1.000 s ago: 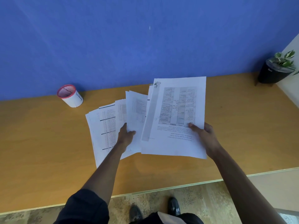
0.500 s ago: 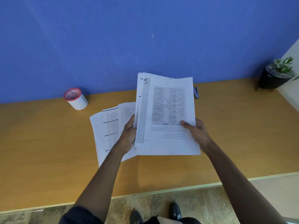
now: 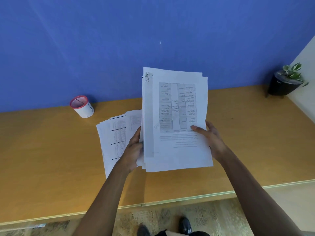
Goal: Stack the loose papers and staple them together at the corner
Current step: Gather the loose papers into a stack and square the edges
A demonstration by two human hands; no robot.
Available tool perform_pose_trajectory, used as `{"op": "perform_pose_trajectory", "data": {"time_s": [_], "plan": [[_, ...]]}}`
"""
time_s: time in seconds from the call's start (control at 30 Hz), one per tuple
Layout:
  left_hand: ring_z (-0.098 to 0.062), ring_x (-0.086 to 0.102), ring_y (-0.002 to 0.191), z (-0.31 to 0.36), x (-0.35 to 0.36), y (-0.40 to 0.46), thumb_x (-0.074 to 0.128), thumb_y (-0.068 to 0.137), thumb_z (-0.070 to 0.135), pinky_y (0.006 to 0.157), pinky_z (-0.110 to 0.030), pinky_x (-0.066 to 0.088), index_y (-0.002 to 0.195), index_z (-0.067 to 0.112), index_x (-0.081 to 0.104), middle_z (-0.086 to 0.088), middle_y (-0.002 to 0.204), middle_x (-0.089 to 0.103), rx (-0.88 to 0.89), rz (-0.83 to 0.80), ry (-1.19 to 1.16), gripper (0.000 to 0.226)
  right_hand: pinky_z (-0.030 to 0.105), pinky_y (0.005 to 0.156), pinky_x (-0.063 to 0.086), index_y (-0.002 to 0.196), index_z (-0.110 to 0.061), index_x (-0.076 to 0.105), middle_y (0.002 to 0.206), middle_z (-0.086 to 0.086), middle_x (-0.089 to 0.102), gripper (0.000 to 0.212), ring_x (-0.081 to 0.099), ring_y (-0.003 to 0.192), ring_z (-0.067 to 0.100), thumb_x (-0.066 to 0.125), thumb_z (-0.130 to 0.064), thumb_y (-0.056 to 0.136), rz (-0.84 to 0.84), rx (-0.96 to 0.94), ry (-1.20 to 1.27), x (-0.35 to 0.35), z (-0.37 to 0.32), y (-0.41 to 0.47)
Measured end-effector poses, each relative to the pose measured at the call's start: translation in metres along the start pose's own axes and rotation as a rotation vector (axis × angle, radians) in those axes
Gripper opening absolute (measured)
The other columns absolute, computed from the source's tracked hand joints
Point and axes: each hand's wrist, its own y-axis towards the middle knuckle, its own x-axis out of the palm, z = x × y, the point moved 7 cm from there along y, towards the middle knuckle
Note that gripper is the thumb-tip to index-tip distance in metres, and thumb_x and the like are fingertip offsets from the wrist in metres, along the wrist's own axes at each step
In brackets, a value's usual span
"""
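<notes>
Fingers of the left hand (image 3: 133,150) curl around the left edge of the held stack of papers (image 3: 175,120), gripping it, while the right hand (image 3: 211,138) grasps the right edge with its thumb laid over the top sheet and the rest of its fingers hidden behind the sheets. Holding both long edges this way looks meant to square the pile, since the sheets are not yet flush: edges stick out unevenly at the top right and lower left. The stack is lifted off the bench (image 3: 51,150) and tilted up toward the blue wall, above the middle of the bench, with a printed table on its top page.

More loose sheets (image 3: 115,133) lie flat on the bench just left of the held pile and partly under the left hand, toward the back edge. They probably have to join the stack before any stapling. No stapler shows in this view; it may be hidden behind the raised pages. A white cup with a red rim (image 3: 81,106) stands near the back edge to the left, and a potted plant (image 3: 286,80) sits at the back right corner.
</notes>
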Motion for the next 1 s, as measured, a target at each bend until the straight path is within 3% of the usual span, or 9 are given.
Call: {"op": "perform_pose_trajectory", "data": {"time_s": [0.1,0.2,0.33,0.5,0.57,0.63,0.77,0.9,1.0], "plan": [[-0.029,0.064,0.119,0.000,-0.002,-0.007,0.047,0.093,-0.013,0.089,-0.047,0.057,0.135,0.033,0.055,-0.007,0.132,0.065,0.017,-0.009,-0.006,0.063,0.051,0.094,0.055,0.129,-0.011,0.063,0.124,0.010,0.071,0.039,0.069,0.111,0.034,0.069,-0.013,0.091,-0.133,-0.014,-0.019,0.009,-0.005,-0.006],[-0.024,0.065,0.117,0.002,-0.004,-0.011,0.046,0.088,-0.019,0.083,-0.039,0.060,0.140,0.025,0.051,-0.005,0.129,0.068,0.015,-0.033,-0.026,0.068,0.046,0.088,0.059,0.124,-0.010,0.066,0.120,0.010,0.073,0.033,0.071,0.106,0.032,0.067,-0.008,0.091,-0.122,-0.045,-0.030,0.012,-0.011,-0.009],[-0.026,0.069,0.106,0.013,-0.012,-0.008,0.054,0.073,-0.019,0.076,-0.034,0.060,0.129,0.013,0.059,-0.005,0.113,0.074,-0.015,-0.045,-0.025,0.065,0.041,0.080,0.062,0.119,-0.010,0.068,0.115,0.009,0.075,0.028,0.073,0.101,0.030,0.067,-0.006,0.091,-0.100,-0.115,-0.079,0.019,-0.015,-0.007],[-0.030,0.067,0.107,0.030,-0.020,0.000,0.062,0.060,0.000,0.094,-0.043,0.055,0.123,0.011,0.065,-0.011,0.117,0.071,-0.053,-0.070,-0.146,0.064,0.034,0.073,0.062,0.112,-0.012,0.070,0.108,0.003,0.077,0.022,0.075,0.096,0.026,0.067,-0.006,0.091,-0.042,-0.225,-0.110,0.029,-0.019,-0.006],[-0.031,0.065,0.113,0.037,-0.022,0.007,0.072,0.068,0.010,0.101,-0.047,0.049,0.123,0.011,0.067,-0.012,0.123,0.070,-0.059,-0.021,-0.119,0.056,0.031,0.071,0.061,0.109,-0.016,0.071,0.105,-0.001,0.078,0.020,0.076,0.094,0.024,0.067,-0.006,0.092,-0.013,-0.277,-0.134,0.034,-0.021,-0.007],[-0.027,0.065,0.116,0.045,-0.026,0.016,0.076,0.081,0.018,0.104,-0.044,0.046,0.123,0.012,0.068,-0.006,0.122,0.072,-0.009,0.105,0.065,0.043,0.028,0.069,0.061,0.111,-0.014,0.069,0.104,-0.004,0.077,0.021,0.076,0.091,0.018,0.066,-0.004,0.093,0.008,-0.334,-0.158,0.039,-0.022,-0.008],[-0.005,0.071,0.092,0.049,-0.028,0.024,0.075,0.085,0.012,0.086,-0.024,0.049,0.117,0.010,0.070,0.003,0.104,0.075,0.039,0.306,0.140,0.033,0.021,0.069,0.059,0.118,-0.005,0.066,0.103,-0.007,0.073,0.026,0.074,0.090,0.010,0.065,-0.001,0.093,0.086,-0.425,-0.211,0.049,-0.018,-0.010],[-0.023,0.070,0.102,0.036,-0.041,0.023,0.075,0.086,0.011,0.094,-0.038,0.053,0.111,0.012,0.072,-0.006,0.108,0.075,0.085,0.445,0.127,0.026,0.015,0.068,0.057,0.103,-0.020,0.069,0.099,-0.015,0.071,0.027,0.071,0.092,0.005,0.074,-0.001,0.084,0.088,-0.398,-0.332,0.055,-0.010,-0.004],[-0.021,0.069,0.100,0.021,-0.042,0.019,0.073,0.087,0.009,0.091,-0.038,0.054,0.100,0.020,0.072,-0.002,0.105,0.074,0.102,0.448,0.049,0.017,0.014,0.072,0.056,0.101,-0.026,0.069,0.100,-0.015,0.073,0.034,0.071,0.088,-0.003,0.080,-0.002,0.079,0.038,-0.356,-0.309,0.058,-0.009,0.000]]}}
